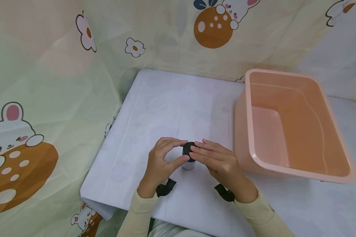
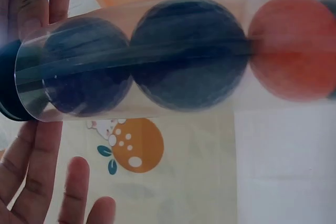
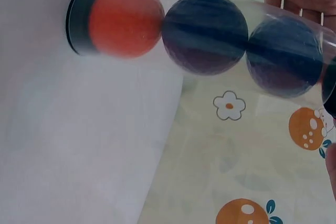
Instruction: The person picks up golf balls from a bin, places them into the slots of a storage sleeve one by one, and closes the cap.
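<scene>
A clear tube (image 3: 257, 85) with black end caps holds several balls, dark blue ones (image 2: 189, 53) and an orange-red one (image 3: 127, 20) nearest the bottom cap (image 3: 80, 19). In the head view it is upright at the near middle of the table, seen almost end-on under its top cap (image 1: 187, 150). My left hand (image 1: 159, 161) holds the cap end from the left between thumb and forefinger. From the right, my right hand (image 1: 221, 161) grips the same cap, its long fingers laid over the edge; its thumb is hidden in the head view.
On the right of the table stands a large pink-orange plastic bin (image 1: 244, 131). White cloth (image 1: 166, 98) covers the table. Patterned sheets (image 1: 166, 33) with rabbits and flowers hang behind and at the left. Black straps (image 1: 166, 188) show at both wrists.
</scene>
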Motion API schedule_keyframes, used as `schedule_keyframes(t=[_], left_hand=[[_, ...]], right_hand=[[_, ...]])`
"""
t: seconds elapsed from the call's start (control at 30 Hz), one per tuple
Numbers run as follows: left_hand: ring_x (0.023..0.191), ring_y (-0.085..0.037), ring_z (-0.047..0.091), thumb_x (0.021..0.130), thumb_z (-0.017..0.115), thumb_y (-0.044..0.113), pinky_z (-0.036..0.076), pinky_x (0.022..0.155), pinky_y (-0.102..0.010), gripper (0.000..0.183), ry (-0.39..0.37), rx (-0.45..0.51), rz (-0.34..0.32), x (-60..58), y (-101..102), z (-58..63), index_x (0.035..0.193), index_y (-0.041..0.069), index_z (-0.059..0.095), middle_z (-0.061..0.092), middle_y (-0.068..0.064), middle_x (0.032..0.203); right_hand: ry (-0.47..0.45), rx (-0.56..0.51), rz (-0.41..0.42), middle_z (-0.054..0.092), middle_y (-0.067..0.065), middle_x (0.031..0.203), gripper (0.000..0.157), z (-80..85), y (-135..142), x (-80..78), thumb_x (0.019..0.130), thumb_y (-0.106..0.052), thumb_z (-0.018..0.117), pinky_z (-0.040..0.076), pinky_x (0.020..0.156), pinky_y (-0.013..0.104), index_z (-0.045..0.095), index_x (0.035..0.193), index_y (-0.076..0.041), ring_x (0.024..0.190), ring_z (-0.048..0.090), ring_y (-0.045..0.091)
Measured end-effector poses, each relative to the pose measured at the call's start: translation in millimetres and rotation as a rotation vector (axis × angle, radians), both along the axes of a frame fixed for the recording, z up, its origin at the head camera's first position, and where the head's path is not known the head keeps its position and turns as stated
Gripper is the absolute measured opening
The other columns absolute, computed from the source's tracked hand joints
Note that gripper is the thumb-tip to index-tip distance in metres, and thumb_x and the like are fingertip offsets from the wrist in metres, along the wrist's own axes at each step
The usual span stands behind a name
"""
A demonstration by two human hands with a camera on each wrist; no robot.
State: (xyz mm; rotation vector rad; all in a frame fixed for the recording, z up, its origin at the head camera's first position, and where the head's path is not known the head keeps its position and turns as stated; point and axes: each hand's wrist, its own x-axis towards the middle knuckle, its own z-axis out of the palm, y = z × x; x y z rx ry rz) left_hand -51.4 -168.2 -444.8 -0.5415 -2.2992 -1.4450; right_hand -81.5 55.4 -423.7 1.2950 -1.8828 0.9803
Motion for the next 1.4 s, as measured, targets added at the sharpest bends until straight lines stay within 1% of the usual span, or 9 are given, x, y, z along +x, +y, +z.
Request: schedule_keyframes(t=[0.1,0.2,0.27,0.37,0.63,0.87,1.07,1.23,1.4], left_hand=[[0.123,-0.032,0.065,0.102,0.063,0.064,0.059,0.102,-0.048,0.065,0.021,-0.028,-0.011,0.8,-2,-2.4,0.123,0.005,0.08,0.081,-0.006,0.117],[0.126,-0.034,0.063,0.1,0.078,0.046,0.057,0.106,-0.05,0.049,0.032,-0.044,-0.014,2.0,-3,-3.9,0.125,0.004,0.079,0.08,-0.007,0.122],[0.128,-0.034,0.063,0.093,0.087,0.03,0.055,0.108,-0.051,0.043,0.029,-0.056,-0.01,2.8,-4,-4.1,0.126,0.004,0.078,0.079,-0.007,0.124],[0.127,-0.033,0.063,0.083,0.093,0.013,0.053,0.109,-0.052,0.046,0.019,-0.078,-0.001,3.9,-4,-5.1,0.126,0.005,0.079,0.079,-0.006,0.125],[0.123,-0.03,0.066,0.083,0.093,0.016,0.052,0.108,-0.051,0.045,0.03,-0.115,0.019,4.9,-6,-8.7,0.125,0.007,0.08,0.081,-0.005,0.119],[0.121,-0.03,0.067,0.081,0.094,0.014,0.054,0.105,-0.049,0.046,0.034,-0.125,0.013,5.9,-6,-8.2,0.125,0.007,0.08,0.081,-0.005,0.118],[0.118,-0.031,0.071,0.085,0.091,0.009,0.058,0.104,-0.048,0.046,0.009,-0.082,-0.044,5.7,-6,-8.4,0.128,0.003,0.077,0.079,-0.009,0.121],[0.113,-0.028,0.075,0.09,0.087,0.007,0.062,0.099,-0.042,0.044,-0.012,-0.033,-0.103,5.6,-6,-8.7,0.131,0.001,0.073,0.078,-0.011,0.123],[0.106,-0.025,0.075,0.098,0.083,0.02,0.063,0.091,-0.036,0.04,-0.004,-0.028,-0.121,5.8,-6,-8.6,0.131,0.0,0.072,0.078,-0.012,0.124]], right_hand=[[0.0,0.042,0.012,0.081,0.012,0.115,0.026,-2.0,3,0.6,0.112,-0.009,0.059,0.056,0.109,0.036,0.084,0.113,0.0,0.116,0.077,0.024],[-0.034,0.099,0.016,0.081,0.013,0.117,0.031,-3.4,6,2.3,0.114,-0.009,0.054,0.054,0.112,0.036,0.083,0.114,0.001,0.117,0.076,0.026],[-0.059,0.136,0.008,0.08,0.013,0.118,0.035,-4.0,7,3.9,0.115,-0.011,0.05,0.053,0.113,0.036,0.082,0.114,0.002,0.116,0.077,0.029],[-0.068,0.166,-0.006,0.08,0.014,0.118,0.037,-5.2,8,5.8,0.116,-0.012,0.048,0.052,0.114,0.036,0.082,0.114,0.002,0.114,0.077,0.031],[-0.061,0.165,-0.014,0.08,0.014,0.12,0.036,-11.0,7,7.1,0.115,-0.009,0.047,0.052,0.114,0.036,0.082,0.116,0.002,0.116,0.076,0.031],[-0.033,0.13,-0.026,0.08,0.012,0.122,0.033,-18.2,6,8.0,0.115,-0.007,0.051,0.054,0.111,0.034,0.082,0.117,0.002,0.127,0.071,0.023],[-0.048,0.142,-0.032,0.078,0.014,0.126,0.032,-21.8,7,9.9,0.115,-0.013,0.054,0.052,0.114,0.036,0.08,0.12,0.003,0.137,0.064,0.018],[-0.051,0.119,-0.031,0.077,0.014,0.126,0.03,-25.1,6,10.0,0.114,-0.016,0.057,0.052,0.114,0.037,0.081,0.12,0.003,0.138,0.062,0.016],[-0.022,0.031,-0.015,0.077,0.014,0.125,0.025,-31.8,2,7.5,0.111,-0.012,0.062,0.055,0.109,0.036,0.081,0.118,0.002,0.136,0.063,0.016]])
